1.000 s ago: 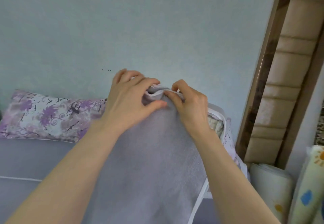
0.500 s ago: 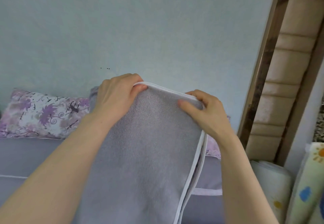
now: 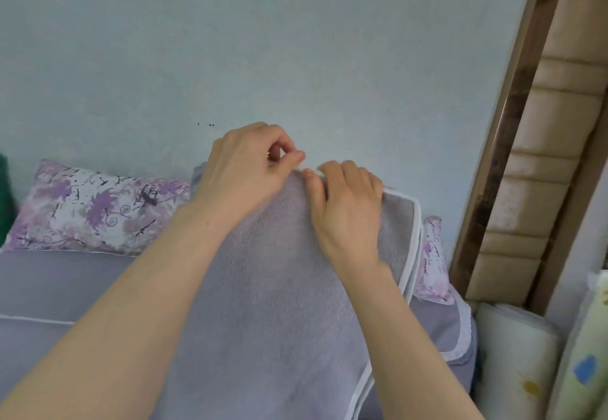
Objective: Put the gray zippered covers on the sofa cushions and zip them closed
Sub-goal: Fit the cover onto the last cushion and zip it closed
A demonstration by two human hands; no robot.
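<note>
- The gray cover (image 3: 279, 288) stands up on end in front of me, over the right part of the sofa seat (image 3: 49, 281). Its top edge is at my hands and its lower end runs out of the bottom of the view.
- White piping (image 3: 416, 232) runs round the cover's top right corner and down its right side. Along that side I can see two lines of piping close together.
- My left hand (image 3: 243, 169) is at the top edge of the cover, left of the middle. Its thumb and forefinger are pinched together on something small there, and the other fingers are curled in. I cannot tell whether it is the zip pull or just the edge of the fabric.
- My right hand (image 3: 348, 212) is just beside it, almost touching. Its fingers are hooked over the top edge and its thumb lies on the front face, so it grips the cover.
- A floral pillow (image 3: 95, 206) leans at the back edge of the sofa to the left of the cover, against the pale blue wall (image 3: 296, 41).
- A second floral pillow (image 3: 432, 255) peeks out from behind the cover's right side.
- Past the right end of the sofa, a padded beige board (image 3: 552, 163) in a brown frame leans on the wall, with a rolled mat (image 3: 513, 354) below it.
- Something green (image 3: 5, 196) shows at the far left edge.
</note>
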